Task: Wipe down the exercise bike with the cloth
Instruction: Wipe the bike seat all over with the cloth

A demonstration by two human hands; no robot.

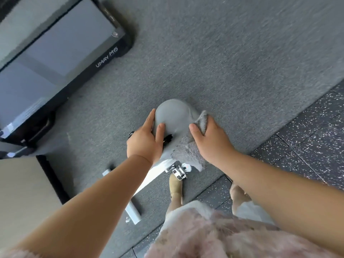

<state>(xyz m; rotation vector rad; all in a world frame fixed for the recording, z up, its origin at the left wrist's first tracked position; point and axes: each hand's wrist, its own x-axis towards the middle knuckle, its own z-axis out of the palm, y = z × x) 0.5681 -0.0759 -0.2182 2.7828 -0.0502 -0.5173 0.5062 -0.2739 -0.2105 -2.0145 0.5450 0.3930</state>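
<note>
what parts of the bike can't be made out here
Head view:
- seat, near part covered by left hand, cloth and right hand
- white frame, mostly behind the left forearm
- treadmill, cut off by the left edge

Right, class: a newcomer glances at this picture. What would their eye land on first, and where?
At the centre, the left hand steadies the left side of the grey saddle, while the right hand holds a grey cloth against its right side. At upper left, a black treadmill marked UMAY M6 lies on the grey carpet.
</note>
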